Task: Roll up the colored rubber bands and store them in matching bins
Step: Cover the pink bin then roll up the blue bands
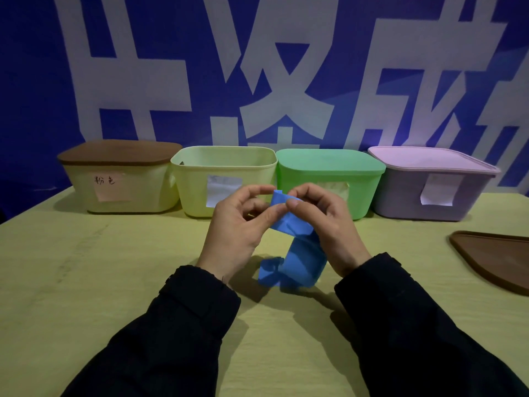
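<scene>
- Blue rubber band (297, 247), a wide flat strip, is held up over the table (86, 267) between both hands, near the middle of the view and in front of the row of bins.
- Its upper end sits between the two hands; the rest hangs down in loose folds, and its crumpled lower end reaches the tabletop or hangs just above it, which one I cannot tell.
- Left hand (237, 224) has its fingers curled, with thumb and forefinger pinching the upper part of the band from the left.
- Right hand (323, 222) also has curled fingers, its thumb and fingertips pinching the same upper end from the right, so the two thumbs nearly meet.
- Both arms wear dark sleeves (186, 325).
- Four bins stand side by side along the far edge of the table, against a blue wall with large white characters (286, 67).
- From left to right: a cream bin (123, 184) with a brown lid and a handwritten label, an open pale yellow bin (223, 179) with a white label, a green bin (329, 179) with its green lid on, and a purple bin (429, 193) with its lid on and a white label.
- A separate brown lid (495, 256) lies flat on the table at the right edge, well apart from the hands.
</scene>
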Demonstrator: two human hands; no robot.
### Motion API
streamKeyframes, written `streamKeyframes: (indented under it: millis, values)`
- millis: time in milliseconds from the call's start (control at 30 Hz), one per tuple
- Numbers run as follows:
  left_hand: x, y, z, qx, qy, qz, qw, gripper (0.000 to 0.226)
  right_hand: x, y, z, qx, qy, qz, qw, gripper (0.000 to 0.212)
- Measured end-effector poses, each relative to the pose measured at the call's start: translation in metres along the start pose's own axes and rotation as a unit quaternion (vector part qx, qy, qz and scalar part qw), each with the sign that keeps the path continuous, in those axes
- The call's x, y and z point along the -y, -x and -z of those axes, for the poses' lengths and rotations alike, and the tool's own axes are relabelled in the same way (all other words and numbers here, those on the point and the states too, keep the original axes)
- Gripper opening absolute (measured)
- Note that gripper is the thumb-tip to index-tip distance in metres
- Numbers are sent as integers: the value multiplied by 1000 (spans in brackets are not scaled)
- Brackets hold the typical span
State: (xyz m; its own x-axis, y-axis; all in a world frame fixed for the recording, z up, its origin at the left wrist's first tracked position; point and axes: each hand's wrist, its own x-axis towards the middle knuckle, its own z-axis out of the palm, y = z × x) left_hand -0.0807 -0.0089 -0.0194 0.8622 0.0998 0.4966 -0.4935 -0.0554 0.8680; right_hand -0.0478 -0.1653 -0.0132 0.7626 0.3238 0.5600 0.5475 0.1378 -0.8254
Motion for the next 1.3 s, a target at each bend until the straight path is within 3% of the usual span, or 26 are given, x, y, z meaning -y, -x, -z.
streamKeyframes:
  millis: [133, 300, 467, 700, 900, 1033, 1300]
  values:
    - [3, -1, 2, -1, 0, -9, 1000, 21, 3, 0, 4, 5, -2, -17, 1000, 9]
    - [0, 1, -1, 22, 38, -10, 999, 19, 5, 0, 4, -19, 36, 7, 999, 7]
    - [2, -1, 0, -19, 32, -14, 999, 15, 0, 0, 0, -28, 56, -8, 998, 10]
    - [3, -1, -1, -13, 30, -16, 999, 11, 1, 3, -3, -36, 54, 2, 998, 7]
    - [5, 0, 2, 19, 15, -2, 1000, 18, 3, 3, -2, -16, 87, 9, 996, 24]
    - [6, -1, 1, 23, 8, -5, 1000, 18, 2, 1, 2, -50, 89, 19, 995, 6]
    - [7, -2, 0, 21, -8, -23, 1000, 17, -3, 1, -5, -126, 126, 47, 983, 8]
